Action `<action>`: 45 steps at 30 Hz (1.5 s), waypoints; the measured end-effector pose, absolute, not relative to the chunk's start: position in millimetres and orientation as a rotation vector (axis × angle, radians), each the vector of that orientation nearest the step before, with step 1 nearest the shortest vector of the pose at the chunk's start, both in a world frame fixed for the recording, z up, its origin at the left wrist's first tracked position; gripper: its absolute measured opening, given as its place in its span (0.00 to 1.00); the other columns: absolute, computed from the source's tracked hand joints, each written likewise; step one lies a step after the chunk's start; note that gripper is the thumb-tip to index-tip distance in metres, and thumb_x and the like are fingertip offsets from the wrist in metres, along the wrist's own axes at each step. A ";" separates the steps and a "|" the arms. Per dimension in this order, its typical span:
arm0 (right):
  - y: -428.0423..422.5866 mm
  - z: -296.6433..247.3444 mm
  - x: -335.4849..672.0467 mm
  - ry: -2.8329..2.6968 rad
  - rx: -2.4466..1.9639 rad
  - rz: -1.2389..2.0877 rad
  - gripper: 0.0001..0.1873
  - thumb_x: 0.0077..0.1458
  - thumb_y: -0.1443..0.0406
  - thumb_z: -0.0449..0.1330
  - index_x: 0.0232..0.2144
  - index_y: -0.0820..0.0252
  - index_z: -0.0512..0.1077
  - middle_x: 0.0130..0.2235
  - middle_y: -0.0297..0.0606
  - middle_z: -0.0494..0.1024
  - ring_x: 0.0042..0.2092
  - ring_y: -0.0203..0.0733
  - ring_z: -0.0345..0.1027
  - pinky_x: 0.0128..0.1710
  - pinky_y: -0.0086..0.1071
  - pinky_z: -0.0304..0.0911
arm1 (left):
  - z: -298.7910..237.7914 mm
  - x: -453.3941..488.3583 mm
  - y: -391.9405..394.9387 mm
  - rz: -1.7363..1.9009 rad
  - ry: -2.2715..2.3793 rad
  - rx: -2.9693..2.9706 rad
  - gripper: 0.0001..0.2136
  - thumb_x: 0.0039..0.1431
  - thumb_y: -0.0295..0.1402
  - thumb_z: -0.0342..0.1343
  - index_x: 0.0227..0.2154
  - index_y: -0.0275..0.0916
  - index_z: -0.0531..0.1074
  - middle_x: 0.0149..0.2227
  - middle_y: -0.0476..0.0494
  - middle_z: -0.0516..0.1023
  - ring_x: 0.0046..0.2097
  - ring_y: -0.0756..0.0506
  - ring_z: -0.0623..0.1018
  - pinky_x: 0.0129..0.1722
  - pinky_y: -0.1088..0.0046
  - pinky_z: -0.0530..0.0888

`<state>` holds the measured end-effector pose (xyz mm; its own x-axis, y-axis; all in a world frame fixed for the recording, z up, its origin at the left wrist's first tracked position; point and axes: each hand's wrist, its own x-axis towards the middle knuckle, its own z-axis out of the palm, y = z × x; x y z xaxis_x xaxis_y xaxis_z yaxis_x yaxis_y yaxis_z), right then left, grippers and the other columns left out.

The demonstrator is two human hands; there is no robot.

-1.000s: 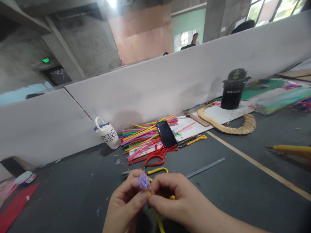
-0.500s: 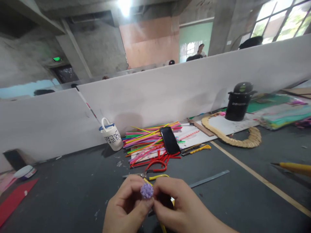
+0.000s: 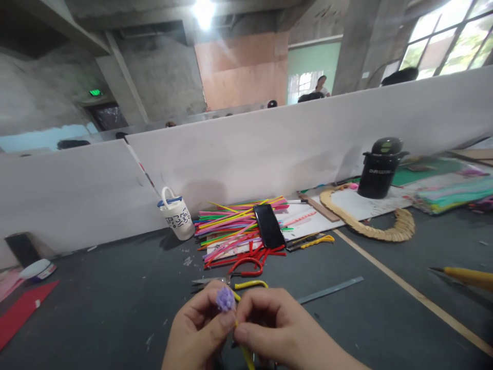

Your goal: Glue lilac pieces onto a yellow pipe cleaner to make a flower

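Observation:
My left hand (image 3: 202, 329) pinches a small fuzzy purple flower head (image 3: 225, 299) between thumb and fingers, with its rounded top facing up. Right beside it, my right hand (image 3: 269, 321) is closed, thumb against the fingers, at the lower side of the flower head. A thin yellow strip (image 3: 247, 356) shows below the fingertips and seems to run up to them; the fingers partly hide it. Just beyond my hands lie scissors with red handles (image 3: 248, 267) and a tool with a yellow handle (image 3: 252, 283).
Colourful pipe cleaners (image 3: 231, 221) lie under a black phone (image 3: 268, 226). A white cup (image 3: 177, 220) stands left of them, a black lidded container (image 3: 379, 169) at the back right. A grey strip (image 3: 331, 290) and yellow cutter (image 3: 318, 241) lie to the right, red sheet (image 3: 26, 313) left.
The flower head has moved a little left and tilted, so more of its side shows. My right fingers have shifted left, and a yellow piece now appears between the fingertips.

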<state>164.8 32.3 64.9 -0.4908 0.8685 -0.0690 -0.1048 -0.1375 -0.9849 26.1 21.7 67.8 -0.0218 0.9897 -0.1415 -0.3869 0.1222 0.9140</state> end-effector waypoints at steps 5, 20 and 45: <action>32.8 57.6 164.9 -1.601 -0.970 1.247 0.06 0.46 0.64 0.56 0.21 0.59 0.65 0.22 0.30 0.65 0.26 0.33 0.56 0.26 0.27 0.52 | 63.4 28.4 22.0 1.268 0.985 0.776 0.14 0.29 0.35 0.75 0.22 0.37 0.80 0.25 0.48 0.73 0.29 0.50 0.72 0.31 0.78 0.69; 41.4 71.0 185.4 -1.125 -0.847 1.654 0.09 0.42 0.62 0.62 0.20 0.59 0.65 0.18 0.25 0.61 0.20 0.30 0.52 0.22 0.25 0.50 | 47.7 26.6 35.9 1.180 1.192 0.882 0.17 0.41 0.46 0.67 0.18 0.34 0.75 0.15 0.52 0.67 0.16 0.57 0.56 0.16 0.82 0.47; 60.5 62.1 153.1 -1.106 -0.846 1.793 0.20 0.41 0.53 0.67 0.19 0.63 0.68 0.15 0.25 0.62 0.17 0.26 0.49 0.17 0.24 0.43 | 73.6 24.2 49.0 1.142 0.857 0.437 0.16 0.25 0.35 0.76 0.19 0.34 0.78 0.18 0.51 0.74 0.18 0.58 0.68 0.14 0.88 0.58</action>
